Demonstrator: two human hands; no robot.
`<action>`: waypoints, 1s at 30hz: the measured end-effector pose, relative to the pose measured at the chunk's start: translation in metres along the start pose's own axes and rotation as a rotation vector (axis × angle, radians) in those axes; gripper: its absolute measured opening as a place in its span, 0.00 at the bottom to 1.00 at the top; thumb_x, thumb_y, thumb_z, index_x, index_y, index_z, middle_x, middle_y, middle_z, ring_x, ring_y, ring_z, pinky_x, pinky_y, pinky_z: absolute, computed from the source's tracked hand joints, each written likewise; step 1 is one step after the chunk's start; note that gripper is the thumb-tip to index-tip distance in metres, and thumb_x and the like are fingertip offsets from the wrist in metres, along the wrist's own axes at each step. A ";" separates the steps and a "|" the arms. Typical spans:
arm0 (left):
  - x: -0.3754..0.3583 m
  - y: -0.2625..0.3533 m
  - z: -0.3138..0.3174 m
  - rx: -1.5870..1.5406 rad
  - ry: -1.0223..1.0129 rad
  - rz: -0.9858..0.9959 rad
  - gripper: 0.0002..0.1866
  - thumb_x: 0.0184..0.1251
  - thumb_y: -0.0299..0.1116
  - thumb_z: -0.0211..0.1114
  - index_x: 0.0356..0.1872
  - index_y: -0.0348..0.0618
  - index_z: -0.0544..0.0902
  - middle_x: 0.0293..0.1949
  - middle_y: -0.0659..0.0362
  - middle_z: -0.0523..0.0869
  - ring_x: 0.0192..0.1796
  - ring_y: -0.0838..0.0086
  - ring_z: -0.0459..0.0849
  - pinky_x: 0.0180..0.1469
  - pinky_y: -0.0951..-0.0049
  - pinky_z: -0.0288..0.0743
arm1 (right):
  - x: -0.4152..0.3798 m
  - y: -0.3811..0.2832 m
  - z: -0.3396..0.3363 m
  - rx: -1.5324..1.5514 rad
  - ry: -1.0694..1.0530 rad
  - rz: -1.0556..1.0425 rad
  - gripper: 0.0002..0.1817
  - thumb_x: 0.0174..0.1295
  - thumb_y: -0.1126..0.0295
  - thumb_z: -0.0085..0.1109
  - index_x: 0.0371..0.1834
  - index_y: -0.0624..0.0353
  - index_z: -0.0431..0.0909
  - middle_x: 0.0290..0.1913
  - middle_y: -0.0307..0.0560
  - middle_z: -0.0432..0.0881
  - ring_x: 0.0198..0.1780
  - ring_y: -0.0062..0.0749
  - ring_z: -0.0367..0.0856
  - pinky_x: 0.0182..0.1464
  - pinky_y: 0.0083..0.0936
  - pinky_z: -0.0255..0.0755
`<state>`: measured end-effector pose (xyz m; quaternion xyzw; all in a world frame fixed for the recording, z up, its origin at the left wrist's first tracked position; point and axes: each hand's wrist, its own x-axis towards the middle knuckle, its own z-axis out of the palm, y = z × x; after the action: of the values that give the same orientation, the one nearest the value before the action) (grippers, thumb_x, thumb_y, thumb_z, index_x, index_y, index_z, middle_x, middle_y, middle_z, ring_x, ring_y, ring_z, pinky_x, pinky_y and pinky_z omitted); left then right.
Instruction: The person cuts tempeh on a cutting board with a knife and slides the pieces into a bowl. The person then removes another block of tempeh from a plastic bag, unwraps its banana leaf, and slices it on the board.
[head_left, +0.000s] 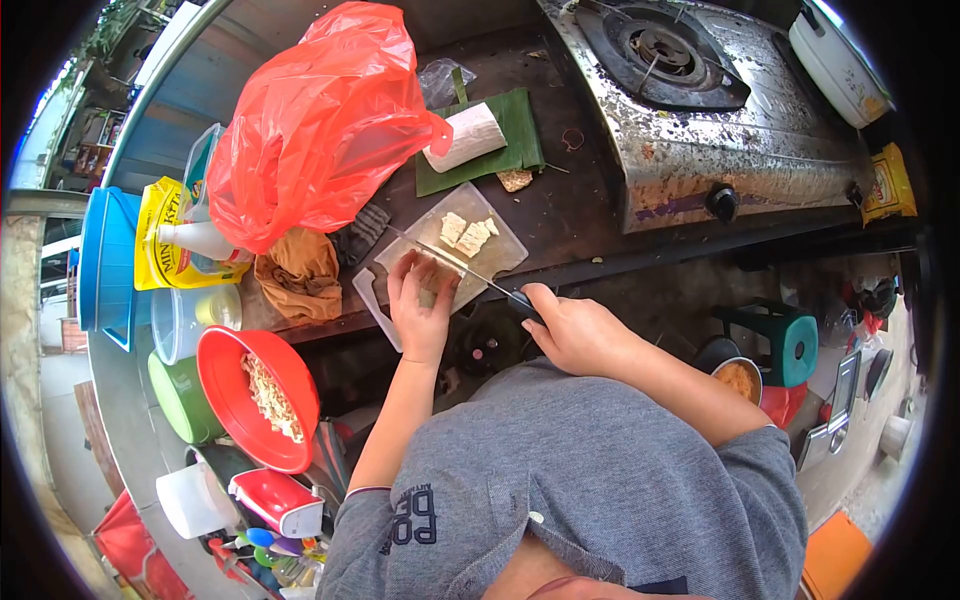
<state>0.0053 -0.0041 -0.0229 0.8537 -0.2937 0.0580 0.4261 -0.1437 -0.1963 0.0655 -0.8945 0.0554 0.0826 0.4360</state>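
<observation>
My right hand (572, 327) is wrapped round the dark handle of a kitchen knife (453, 262), whose blade lies across a translucent cutting board (508, 246). On the near side of the blade, my left hand (424, 306) has its thumb and fingers bent round what looks like a piece of tempeh, mostly hidden by the fingers. Several pale cut tempeh pieces (468, 233) rest on the board beyond the blade. Farther back, a white tempeh block (468, 137) sits on a green banana leaf (519, 125), with a small tan scrap (514, 180) by the leaf's edge.
A grimy gas stove (640, 150) stands at the right. A red plastic bag (320, 120) bulges at the left, above a brown cloth (300, 277). Below it, a red basin (222, 370) holds shredded pale food. A yellow pouch (160, 230) and a blue tub (108, 260) stand farther left.
</observation>
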 end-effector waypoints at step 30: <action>-0.002 0.000 -0.004 -0.060 0.033 0.007 0.20 0.59 0.32 0.71 0.51 0.39 0.77 0.61 0.50 0.69 0.62 0.61 0.73 0.60 0.63 0.73 | 0.011 0.008 0.008 0.042 -0.005 0.051 0.16 0.66 0.66 0.52 0.50 0.63 0.62 0.28 0.64 0.80 0.32 0.63 0.79 0.34 0.49 0.73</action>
<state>0.0037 0.0001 -0.0208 0.8386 -0.2912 0.0645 0.4559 -0.1352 -0.1946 0.0523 -0.8832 0.0788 0.0944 0.4525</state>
